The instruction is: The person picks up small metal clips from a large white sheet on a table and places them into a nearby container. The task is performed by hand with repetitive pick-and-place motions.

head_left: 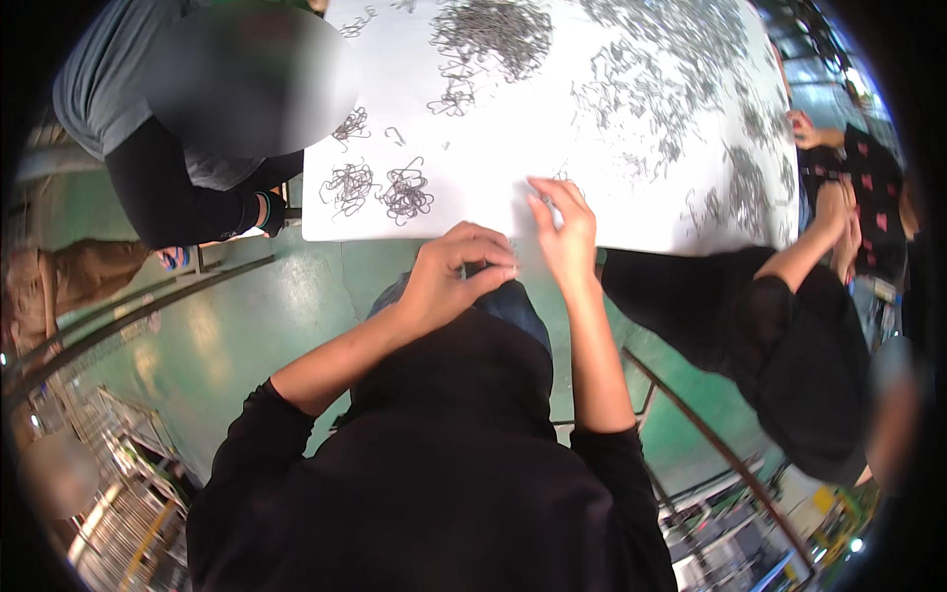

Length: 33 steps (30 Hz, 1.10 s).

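I can't make out what my left hand (456,276) pinches in its curled fingers at the tabletop (631,212) edge. My right hand (565,229) lies flat, fingers spread, empty; tangled wire clips (406,192) sit at ten o'clock.

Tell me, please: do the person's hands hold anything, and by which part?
It cannot be told. The left hand is curled at the white table edge; the right hand rests on it. Nothing visible in either.

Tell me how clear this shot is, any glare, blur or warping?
Head view: fisheye warping bends the white table edges; the frame's rim is dark. Soft sheen on the green floor. Left hand and right hand reasonably sharp; wire clips slightly soft.
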Motion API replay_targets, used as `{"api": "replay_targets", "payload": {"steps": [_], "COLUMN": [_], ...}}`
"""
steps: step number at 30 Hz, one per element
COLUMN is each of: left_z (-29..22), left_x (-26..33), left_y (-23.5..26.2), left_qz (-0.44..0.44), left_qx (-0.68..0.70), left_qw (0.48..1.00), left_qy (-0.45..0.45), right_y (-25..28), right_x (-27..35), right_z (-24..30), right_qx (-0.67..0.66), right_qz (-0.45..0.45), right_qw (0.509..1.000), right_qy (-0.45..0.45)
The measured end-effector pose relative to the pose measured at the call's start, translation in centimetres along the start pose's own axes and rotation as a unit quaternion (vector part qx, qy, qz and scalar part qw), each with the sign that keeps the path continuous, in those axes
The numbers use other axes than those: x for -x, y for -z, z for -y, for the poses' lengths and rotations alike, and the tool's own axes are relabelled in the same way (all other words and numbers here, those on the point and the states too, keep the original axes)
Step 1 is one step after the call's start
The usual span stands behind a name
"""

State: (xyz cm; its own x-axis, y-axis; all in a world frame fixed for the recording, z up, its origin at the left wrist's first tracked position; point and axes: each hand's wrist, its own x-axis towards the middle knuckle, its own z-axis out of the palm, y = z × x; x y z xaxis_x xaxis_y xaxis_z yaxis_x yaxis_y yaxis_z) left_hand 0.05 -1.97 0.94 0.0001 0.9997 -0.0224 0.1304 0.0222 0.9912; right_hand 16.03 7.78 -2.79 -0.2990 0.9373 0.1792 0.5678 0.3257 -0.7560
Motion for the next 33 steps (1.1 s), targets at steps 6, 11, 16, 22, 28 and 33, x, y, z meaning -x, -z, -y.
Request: {"api": "replay_targets", "payload": {"steps": [6,11,16,22,28,33], "left_z": [-1.1,-0.9,-0.1,-0.4,0.0,0.2], "left_x": [1.3,2.0,2.3,2.9,3.7,4.2], "left_y": [-1.4,-3.0,-4.2,-4.6,-3.5,-2.0], "left_qz": [-0.073,-0.147,-0.205,-0.214,-0.188,-0.149], "left_qx": [-0.047,-0.037,-0.045,-0.032,-0.036,-0.041], "left_qw": [0.996,0.988,0.978,0.976,0.981,0.987], "left_qy": [-0.012,0.027,0.005,0.006,-0.007,-0.038], "right_y": [-10.1,-9.4,-5.4,-4.8,-5.8,-10.4], "right_x": [-11.4,-13.3,-11.0,-10.0,-11.8,-14.2], "right_z": [-3.0,-5.3,-7.1,-6.9,-5.7,-3.1], "right_qx": [0.122,0.230,0.204,0.219,0.097,0.199], "right_qz": [0.201,0.283,0.320,0.314,0.183,0.164], "right_qw": [0.956,0.902,0.882,0.871,0.971,0.965], "right_qy": [0.175,0.232,0.278,0.309,0.119,-0.048]}}
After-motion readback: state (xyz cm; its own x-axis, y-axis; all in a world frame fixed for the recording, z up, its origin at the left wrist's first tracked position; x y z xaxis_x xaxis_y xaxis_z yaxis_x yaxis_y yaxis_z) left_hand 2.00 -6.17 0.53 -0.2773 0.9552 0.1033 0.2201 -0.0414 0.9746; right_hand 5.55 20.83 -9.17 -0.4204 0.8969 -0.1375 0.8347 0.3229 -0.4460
